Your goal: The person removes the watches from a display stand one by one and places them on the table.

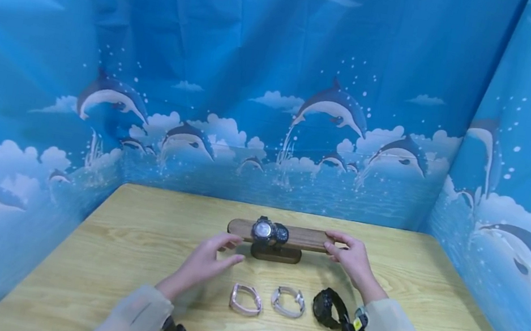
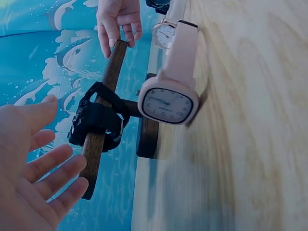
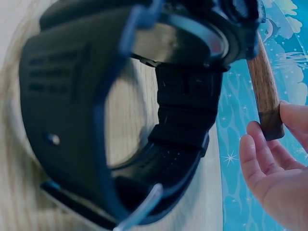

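Note:
A dark wooden watch stand (image 1: 306, 240) stands at the back of the table, its long bar raised on a short base (image 1: 275, 254). Two black watches (image 1: 263, 230) are strapped side by side left of the bar's middle. My right hand (image 1: 353, 260) pinches the bar's right end between thumb and fingers, as the right wrist view confirms. Beside the left end is my left hand (image 1: 207, 260), fingers spread and relaxed, holding nothing; in the left wrist view its fingertips (image 2: 79, 185) come close to the bar, and contact is unclear.
In front of the stand lie a pink square-faced watch (image 2: 168, 107), a pale round-faced watch (image 2: 164, 35) and a large black watch (image 1: 321, 307), which fills much of the right wrist view. Blue dolphin-printed curtains (image 1: 254, 101) enclose the wooden table (image 1: 143, 227).

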Demonstrator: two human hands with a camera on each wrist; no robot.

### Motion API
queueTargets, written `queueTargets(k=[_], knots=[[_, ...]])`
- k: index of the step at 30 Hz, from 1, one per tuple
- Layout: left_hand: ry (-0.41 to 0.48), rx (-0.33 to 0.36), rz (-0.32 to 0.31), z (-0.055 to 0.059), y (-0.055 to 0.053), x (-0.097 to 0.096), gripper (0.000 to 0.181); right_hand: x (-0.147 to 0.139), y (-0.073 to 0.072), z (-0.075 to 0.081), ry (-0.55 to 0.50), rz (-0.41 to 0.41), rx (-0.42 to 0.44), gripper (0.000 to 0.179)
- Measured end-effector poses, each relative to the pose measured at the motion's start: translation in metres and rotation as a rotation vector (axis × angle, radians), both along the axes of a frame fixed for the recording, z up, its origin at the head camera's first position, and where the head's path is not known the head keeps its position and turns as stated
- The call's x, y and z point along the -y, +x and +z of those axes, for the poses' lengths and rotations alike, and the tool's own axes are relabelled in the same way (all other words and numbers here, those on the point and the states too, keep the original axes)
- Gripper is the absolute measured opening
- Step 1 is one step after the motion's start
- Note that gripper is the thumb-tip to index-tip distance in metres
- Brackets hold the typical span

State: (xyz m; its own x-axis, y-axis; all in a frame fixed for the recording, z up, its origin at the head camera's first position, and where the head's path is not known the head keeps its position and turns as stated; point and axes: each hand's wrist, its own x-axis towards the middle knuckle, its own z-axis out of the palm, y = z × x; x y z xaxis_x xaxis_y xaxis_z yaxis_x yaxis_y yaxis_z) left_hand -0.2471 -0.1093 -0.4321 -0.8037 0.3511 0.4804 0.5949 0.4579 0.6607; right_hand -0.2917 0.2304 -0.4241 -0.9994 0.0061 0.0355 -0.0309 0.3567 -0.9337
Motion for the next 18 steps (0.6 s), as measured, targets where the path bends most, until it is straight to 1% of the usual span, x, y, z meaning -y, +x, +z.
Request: queueTargets(k=[3, 7, 9, 12, 18], knots=[[0.025, -0.022, 0.011, 0.002, -0.003, -0.002, 0.040, 0.000, 0.000, 0.000, -0.002, -0.001, 0.002, 0.040], [0.010, -0.057, 0.047, 0.005, -0.006, -0.004, 0.043, 0.001, 0.000, 0.000, -0.003, -0.002, 0.000, 0.040], [-0.011, -0.072, 0.069, 0.005, -0.008, -0.005, 0.045, 0.001, 0.000, 0.000, -0.003, -0.003, 0.000, 0.040], [-0.037, -0.085, 0.083, 0.008, -0.012, -0.006, 0.050, 0.002, 0.000, 0.000, -0.001, -0.007, 0.007, 0.040], [-0.131, -0.102, 0.113, 0.013, -0.022, -0.011, 0.062, 0.002, 0.001, 0.000, 0.002, -0.020, 0.025, 0.040]])
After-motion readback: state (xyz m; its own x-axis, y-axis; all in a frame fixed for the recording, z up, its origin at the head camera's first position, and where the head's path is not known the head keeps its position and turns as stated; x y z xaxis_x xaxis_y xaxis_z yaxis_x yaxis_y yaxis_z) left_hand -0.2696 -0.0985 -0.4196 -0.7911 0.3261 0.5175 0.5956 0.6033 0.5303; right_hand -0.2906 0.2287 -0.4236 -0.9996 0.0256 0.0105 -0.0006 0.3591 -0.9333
